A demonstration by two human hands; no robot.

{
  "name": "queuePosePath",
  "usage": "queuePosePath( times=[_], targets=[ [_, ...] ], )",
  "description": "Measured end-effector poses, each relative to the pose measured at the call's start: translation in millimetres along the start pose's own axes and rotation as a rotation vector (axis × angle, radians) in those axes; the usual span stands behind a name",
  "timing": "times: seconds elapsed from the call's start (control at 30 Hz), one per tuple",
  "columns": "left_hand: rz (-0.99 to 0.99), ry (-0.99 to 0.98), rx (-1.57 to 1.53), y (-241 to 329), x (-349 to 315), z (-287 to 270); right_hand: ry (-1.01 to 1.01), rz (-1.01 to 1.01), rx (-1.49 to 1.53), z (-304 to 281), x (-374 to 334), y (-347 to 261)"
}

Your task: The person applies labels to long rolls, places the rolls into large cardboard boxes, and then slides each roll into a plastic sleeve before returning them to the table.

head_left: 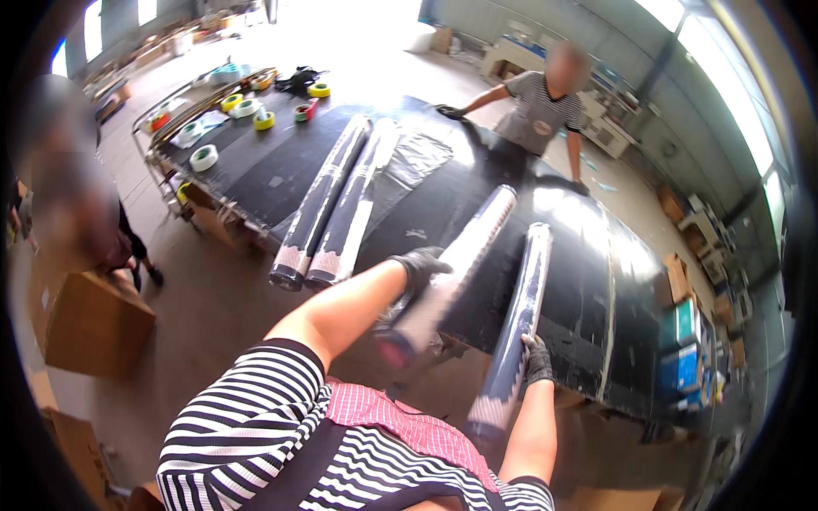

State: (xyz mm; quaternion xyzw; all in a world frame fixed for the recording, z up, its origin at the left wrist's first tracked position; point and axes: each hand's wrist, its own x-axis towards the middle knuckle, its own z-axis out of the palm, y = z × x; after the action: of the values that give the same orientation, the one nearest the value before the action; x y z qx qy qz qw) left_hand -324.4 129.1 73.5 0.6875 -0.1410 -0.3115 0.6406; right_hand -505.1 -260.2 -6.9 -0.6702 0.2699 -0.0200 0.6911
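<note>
A long dark roll in clear plastic film (518, 328) is in my right hand (537, 361); the gloved fingers are closed round its near half. My left hand (419, 267), also in a dark glove, grips the side of another wrapped roll (471, 249). This roll's near end is smeared by motion and sticks out past the table edge. Its underside and my left thumb are hidden. Left of my hands, two more wrapped rolls, one (328, 196) and its neighbour (362, 200), lie side by side on the black table (575, 307).
Across the table a co-worker (541, 111) rests both gloved hands on its surface. Several tape rolls, one white (204, 157), lie at the far left. Another person stands left beside a cardboard box (98, 324). Blue boxes (679, 368) sit at the right end.
</note>
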Motion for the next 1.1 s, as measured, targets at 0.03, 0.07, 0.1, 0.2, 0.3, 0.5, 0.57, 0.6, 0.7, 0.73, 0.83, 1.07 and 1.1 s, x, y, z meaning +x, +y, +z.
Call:
queuePosePath(
  times=[0.03,0.07,0.1,0.2,0.3,0.5,0.57,0.6,0.7,0.73,0.83,1.07,1.1],
  targets=[
    [0.020,0.103,0.135,-13.3,9.4,9.4,0.055,0.072,-0.119,21.7,20.8,-1.1],
    [0.003,-0.003,0.078,-0.3,-6.5,33.1,0.160,0.153,-0.238,24.8,32.2,4.6],
    [0.059,-0.002,0.134,-13.0,-32.1,17.3,0.101,0.109,-0.351,82.4,19.9,-21.0],
    [0.191,-0.112,0.239,21.8,-72.1,-12.4,0.362,-0.229,-0.631,25.6,67.0,24.2],
    [0.124,0.376,0.112,-30.2,-96.6,-148.5,0.464,-0.640,-0.750,86.7,75.0,12.8],
    [-0.238,0.786,0.606,-99.3,-80.4,-325.2,-0.285,-0.451,-0.375,388.8,6.7,-66.9],
    [-0.302,0.647,0.507,-96.6,-51.9,-334.9,-0.348,-0.388,-0.549,455.9,34.2,-38.9],
    [-0.342,0.583,0.461,-99.1,-42.3,-337.3,-0.382,-0.341,-0.602,485.7,48.0,-26.1],
    [-0.220,0.583,0.259,-114.8,-27.3,-347.2,-0.276,-0.131,-0.632,554.6,64.3,-27.6],
    [-0.170,0.595,0.146,-119.1,-29.4,-350.8,-0.240,-0.057,-0.699,567.8,59.4,-41.9],
    [-0.077,0.533,-0.088,-108.9,-26.2,-352.1,-0.242,-0.063,-0.584,563.1,73.6,-34.9],
    [0.191,0.336,-0.168,-53.4,8.4,-302.3,-0.032,-0.353,-0.419,502.3,57.8,-48.8],
    [0.177,0.334,-0.076,-47.1,23.7,-294.4,0.005,-0.368,-0.403,491.1,56.5,-63.0]
  ],
)
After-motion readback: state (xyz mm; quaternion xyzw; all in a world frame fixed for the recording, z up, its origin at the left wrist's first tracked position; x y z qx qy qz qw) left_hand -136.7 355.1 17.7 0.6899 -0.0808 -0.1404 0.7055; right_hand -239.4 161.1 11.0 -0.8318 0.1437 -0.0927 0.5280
